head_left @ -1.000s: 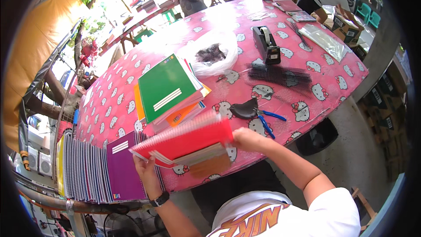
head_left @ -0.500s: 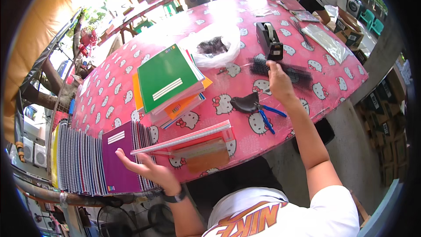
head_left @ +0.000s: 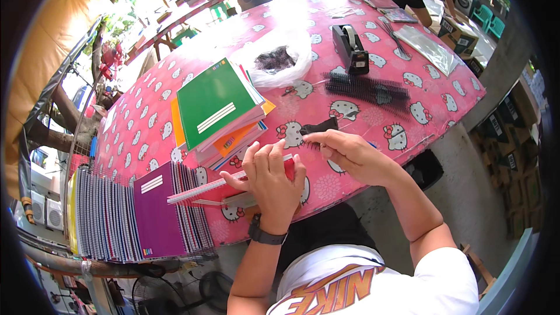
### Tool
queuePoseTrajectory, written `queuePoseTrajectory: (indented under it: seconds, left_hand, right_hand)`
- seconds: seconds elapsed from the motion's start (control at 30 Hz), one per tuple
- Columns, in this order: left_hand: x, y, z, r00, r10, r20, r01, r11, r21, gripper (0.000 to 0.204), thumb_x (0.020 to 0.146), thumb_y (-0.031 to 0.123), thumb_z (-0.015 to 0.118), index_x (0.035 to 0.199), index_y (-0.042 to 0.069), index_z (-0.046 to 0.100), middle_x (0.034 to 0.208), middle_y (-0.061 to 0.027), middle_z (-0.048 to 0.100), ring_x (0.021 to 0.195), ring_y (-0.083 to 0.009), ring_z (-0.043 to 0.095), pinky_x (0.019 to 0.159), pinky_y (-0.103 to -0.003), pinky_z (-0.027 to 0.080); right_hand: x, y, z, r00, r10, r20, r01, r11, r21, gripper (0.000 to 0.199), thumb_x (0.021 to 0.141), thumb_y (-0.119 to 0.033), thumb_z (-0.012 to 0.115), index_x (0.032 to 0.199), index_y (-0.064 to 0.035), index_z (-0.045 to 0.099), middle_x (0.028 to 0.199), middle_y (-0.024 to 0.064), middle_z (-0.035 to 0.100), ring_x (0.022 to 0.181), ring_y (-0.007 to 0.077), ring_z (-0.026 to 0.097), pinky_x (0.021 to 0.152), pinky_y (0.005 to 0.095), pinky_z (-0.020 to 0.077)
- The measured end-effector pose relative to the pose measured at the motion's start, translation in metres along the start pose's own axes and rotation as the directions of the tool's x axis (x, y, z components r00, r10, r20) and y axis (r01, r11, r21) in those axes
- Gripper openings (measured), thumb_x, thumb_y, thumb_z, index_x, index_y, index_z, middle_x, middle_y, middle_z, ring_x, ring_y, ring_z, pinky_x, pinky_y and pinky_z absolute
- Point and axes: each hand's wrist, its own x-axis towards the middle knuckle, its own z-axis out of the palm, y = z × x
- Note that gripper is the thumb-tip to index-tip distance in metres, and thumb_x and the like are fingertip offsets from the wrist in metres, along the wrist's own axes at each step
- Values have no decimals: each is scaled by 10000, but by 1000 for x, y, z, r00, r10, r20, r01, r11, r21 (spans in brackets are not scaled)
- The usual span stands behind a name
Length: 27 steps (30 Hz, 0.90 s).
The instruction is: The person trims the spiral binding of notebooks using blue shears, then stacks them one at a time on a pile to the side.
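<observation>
My left hand [head_left: 272,182], a dark watch at its wrist, is over an unbound notebook with a red cover [head_left: 290,166]. Its fingers are spread, and it hides much of the notebook. Just right of it, my right hand [head_left: 356,154] pinches what looks like a thin black spiral coil [head_left: 311,145], partly hidden by the fingers. Behind those fingertips lies a black pouch-like piece [head_left: 320,126]. The blue-handled pliers are mostly covered by my right hand. Farther off lies a bundle of black spiral coils [head_left: 367,92].
A stack topped by a green notebook [head_left: 219,105] stands mid-table. Bound notebooks with a purple cover [head_left: 160,213] line the left edge. Beyond are a plastic bag [head_left: 291,70], a tape dispenser [head_left: 351,52] and clear sheets [head_left: 429,49]. Other people are in the background.
My right hand has come from the coil bundle back toward the notebook. The left hand has moved right, from beside the purple notebook to over the red one.
</observation>
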Motion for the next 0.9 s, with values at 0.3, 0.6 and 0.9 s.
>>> queuePoseTrajectory:
  seconds: [0.3, 0.6, 0.9]
  left_hand:
    - [-3, 2, 6, 1000, 0, -10, 0, 1000, 10, 373, 764, 276, 588, 1104, 125, 600, 1077, 2, 588, 1149, -198, 465, 997, -667, -74]
    - [-7, 1, 5, 1000, -4, -20, 4, 1000, -9, 439, 751, 278, 588, 1163, 129, 563, 1131, 10, 570, 1144, -185, 464, 1002, -670, -67]
    - [5, -18, -19, 982, 149, 115, -110, 951, -288, 418, 807, 277, 593, 1180, 92, 552, 1106, -44, 569, 1041, -207, 500, 1015, -511, 197]
  right_hand:
    - [20, 4, 8, 989, -143, -22, 142, 990, -19, 152, 851, -35, 562, 1000, -29, 588, 897, 133, 521, 812, 287, 568, 706, 354, 468]
    - [29, 4, 0, 963, -226, 148, 233, 972, -28, 249, 764, 48, 587, 994, -44, 562, 929, 124, 494, 839, 301, 553, 706, 385, 467]
    - [28, 0, -8, 897, -215, 386, 340, 895, -289, 358, 721, 24, 623, 1059, -38, 523, 914, 111, 506, 800, 316, 575, 673, 391, 493]
